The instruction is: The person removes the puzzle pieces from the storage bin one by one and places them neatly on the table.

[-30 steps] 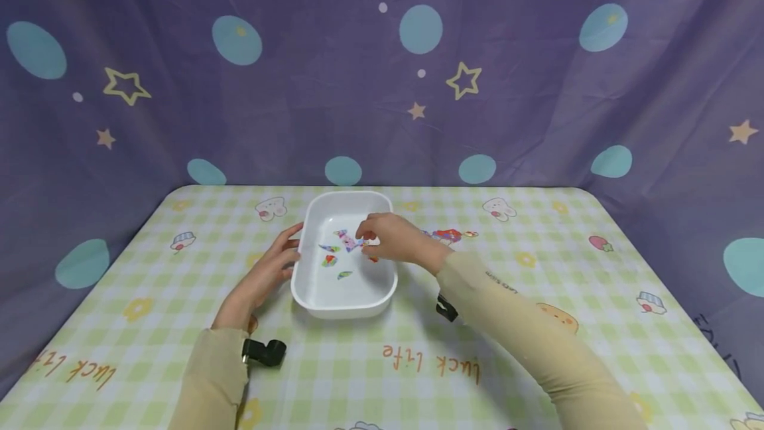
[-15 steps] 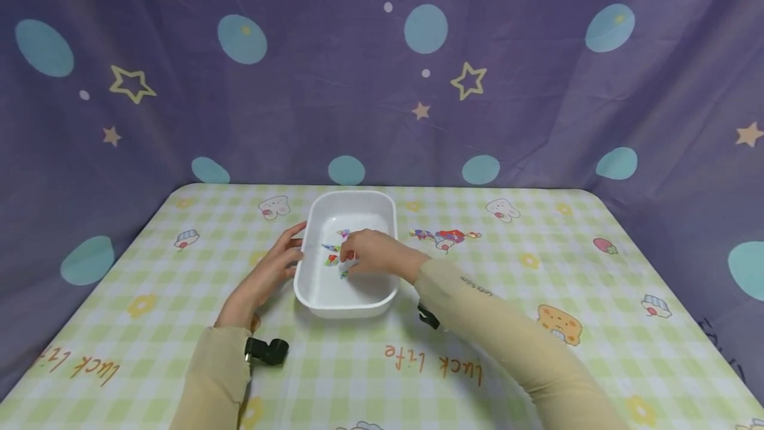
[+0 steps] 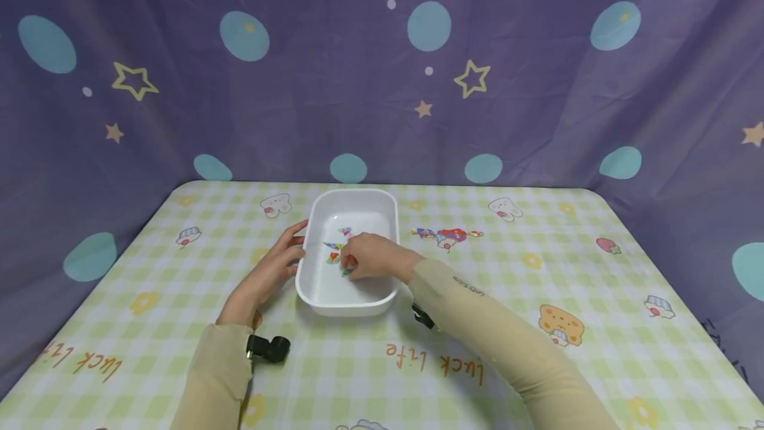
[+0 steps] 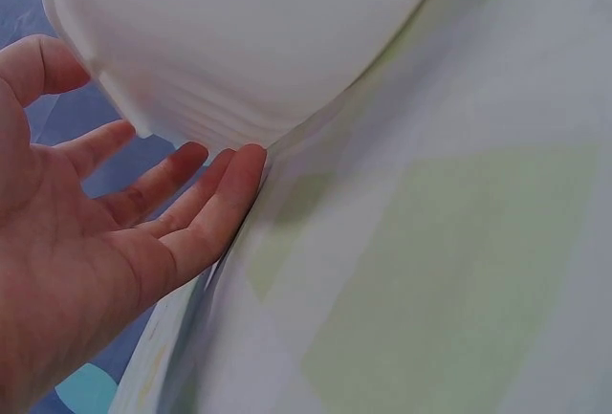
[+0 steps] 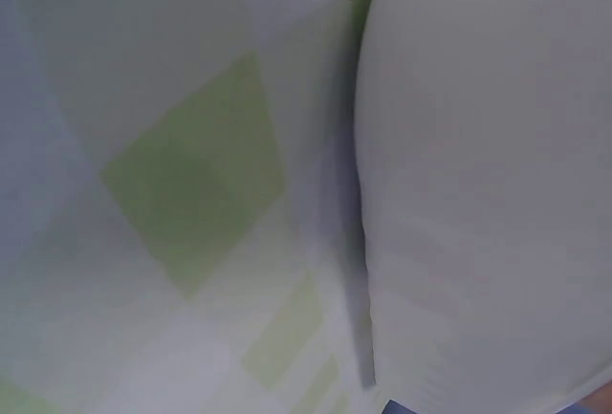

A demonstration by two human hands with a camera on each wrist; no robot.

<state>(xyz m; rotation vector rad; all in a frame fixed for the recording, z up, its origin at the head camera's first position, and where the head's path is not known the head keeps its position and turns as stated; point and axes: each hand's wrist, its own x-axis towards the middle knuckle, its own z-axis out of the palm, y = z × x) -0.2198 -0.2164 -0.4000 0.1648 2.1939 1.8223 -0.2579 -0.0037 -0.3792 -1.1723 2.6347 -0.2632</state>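
Observation:
A white rectangular tray point(image 3: 352, 308) with rounded corners stands on the table, with small, flat, brightly printed pieces point(image 3: 333, 258) on its floor. Against the tray's left outer wall rests my left hand point(image 3: 268, 277); in the left wrist view its fingertips point(image 4: 251, 158) meet the wall low down, and its thumb lies by the rim. My right hand point(image 3: 382, 256) reaches in over the right rim, its fingers bent down close to the tray floor beside a green piece point(image 3: 346, 273). I cannot tell whether a piece is between those fingertips.
Right of the tray, several colourful pieces point(image 3: 451, 235) lie on the green checked tablecloth point(image 3: 334, 377). A purple curtain point(image 3: 286, 98) hangs behind the table's far edge. The right wrist view holds mostly the tray's outer wall point(image 5: 488, 185) and the cloth.
My right hand has moved left and nearer to me inside the tray, down towards its floor. The left hand stays at the tray wall; the head view has shifted slightly.

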